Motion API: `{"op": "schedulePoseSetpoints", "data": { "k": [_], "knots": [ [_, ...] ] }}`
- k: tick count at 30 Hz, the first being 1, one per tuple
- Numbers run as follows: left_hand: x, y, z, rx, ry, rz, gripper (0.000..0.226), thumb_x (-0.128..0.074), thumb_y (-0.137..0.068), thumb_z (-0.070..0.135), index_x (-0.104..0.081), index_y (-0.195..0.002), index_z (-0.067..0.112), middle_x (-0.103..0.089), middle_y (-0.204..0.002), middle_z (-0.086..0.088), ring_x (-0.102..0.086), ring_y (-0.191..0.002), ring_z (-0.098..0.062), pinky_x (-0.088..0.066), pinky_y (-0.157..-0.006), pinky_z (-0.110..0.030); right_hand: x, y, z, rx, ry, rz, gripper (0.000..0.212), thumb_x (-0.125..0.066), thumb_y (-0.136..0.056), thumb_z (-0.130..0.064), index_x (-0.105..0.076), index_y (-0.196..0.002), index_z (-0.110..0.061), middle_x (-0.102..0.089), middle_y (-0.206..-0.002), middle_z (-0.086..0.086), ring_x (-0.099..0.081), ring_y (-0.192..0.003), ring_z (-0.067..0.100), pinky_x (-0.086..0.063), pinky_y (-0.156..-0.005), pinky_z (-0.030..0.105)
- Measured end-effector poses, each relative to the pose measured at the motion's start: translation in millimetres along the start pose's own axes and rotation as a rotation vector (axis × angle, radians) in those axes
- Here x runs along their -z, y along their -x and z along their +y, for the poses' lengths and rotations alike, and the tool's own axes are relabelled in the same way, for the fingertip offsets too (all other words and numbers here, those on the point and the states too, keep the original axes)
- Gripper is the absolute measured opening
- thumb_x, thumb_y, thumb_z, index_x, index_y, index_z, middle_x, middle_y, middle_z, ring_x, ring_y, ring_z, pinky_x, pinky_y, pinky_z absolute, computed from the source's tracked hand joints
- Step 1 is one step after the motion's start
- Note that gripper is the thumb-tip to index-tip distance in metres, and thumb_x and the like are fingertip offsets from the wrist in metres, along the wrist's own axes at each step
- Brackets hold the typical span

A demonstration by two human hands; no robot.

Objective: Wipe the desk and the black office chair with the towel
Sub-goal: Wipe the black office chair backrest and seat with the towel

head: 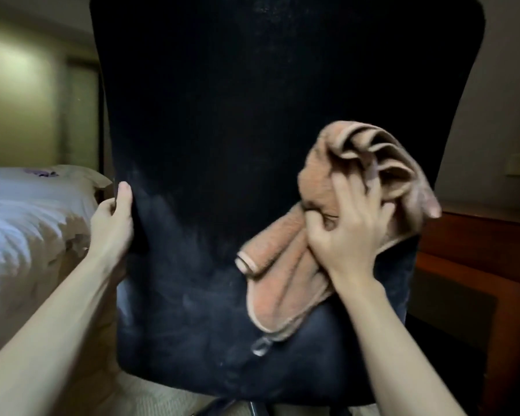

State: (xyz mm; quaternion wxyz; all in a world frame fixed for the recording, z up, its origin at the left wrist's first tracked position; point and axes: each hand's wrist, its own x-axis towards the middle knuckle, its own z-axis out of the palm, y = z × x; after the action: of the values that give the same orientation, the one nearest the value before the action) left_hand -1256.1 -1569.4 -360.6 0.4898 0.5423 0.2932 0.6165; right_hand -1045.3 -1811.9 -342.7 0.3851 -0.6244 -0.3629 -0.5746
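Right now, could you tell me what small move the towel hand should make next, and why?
Probably sweep the towel down-left: the right hand grips it against the chair back, right of pale dusty smears, while the left hand grips the edge.

The chair back (252,145) fills the middle; bed (27,235) crowds left, wooden furniture (478,265) right.

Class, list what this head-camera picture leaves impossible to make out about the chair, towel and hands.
Head view throughout.
Black fabric office chair: seat hidden behind its backrest; top cut off by the upper edge.
Left hand: fingers hidden behind the backrest's edge.
Peach terry towel: upper folds motion-blurred.
Reddish-brown wooden furniture: mostly hidden by the chair; desk or not, unclear.
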Motion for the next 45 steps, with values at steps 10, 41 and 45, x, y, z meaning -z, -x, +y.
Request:
{"op": "schedulePoseSetpoints", "data": {
  "k": [10,41,45],
  "knots": [
    [-4.8,11.8,7.0,0.087,0.018,-0.029,0.069,-0.046,-0.095,0.074,-0.065,-0.126,0.016,-0.071,-0.122,-0.008,-0.067,-0.105,-0.02,-0.053,-0.101,-0.043,-20.4,12.9,-63.1,-0.109,-0.089,-0.076,0.075,-0.05,-0.075,-0.034,-0.052,-0.149,-0.019,-0.051,-0.15,0.011,-0.03,-0.147,0.041,-0.037,-0.096,0.063],
    [39.9,10.7,29.1,0.264,0.171,-0.442,0.089,-0.023,-0.082,0.095,-0.068,-0.066,0.02,-0.052,-0.072,-0.008,-0.045,-0.062,-0.021,-0.04,-0.064,-0.031,-43.6,46.7,-123.1,0.607,-0.463,-0.309,0.059,-0.049,-0.076,-0.029,-0.056,-0.134,-0.029,-0.066,-0.135,-0.004,-0.074,-0.087,0.018,-0.053,-0.051,0.023],
    [39.1,5.6,30.4,0.312,0.162,-0.404,0.097,-0.011,-0.087,0.089,-0.071,-0.088,0.013,-0.074,-0.079,-0.006,-0.067,-0.059,-0.018,-0.049,-0.052,-0.022,-32.4,-33.8,-138.4,0.598,-0.497,-0.15,0.053,-0.052,-0.08,-0.024,-0.071,-0.128,-0.01,-0.072,-0.12,0.015,-0.049,-0.126,0.033,-0.05,-0.092,0.04]
  ]
}}
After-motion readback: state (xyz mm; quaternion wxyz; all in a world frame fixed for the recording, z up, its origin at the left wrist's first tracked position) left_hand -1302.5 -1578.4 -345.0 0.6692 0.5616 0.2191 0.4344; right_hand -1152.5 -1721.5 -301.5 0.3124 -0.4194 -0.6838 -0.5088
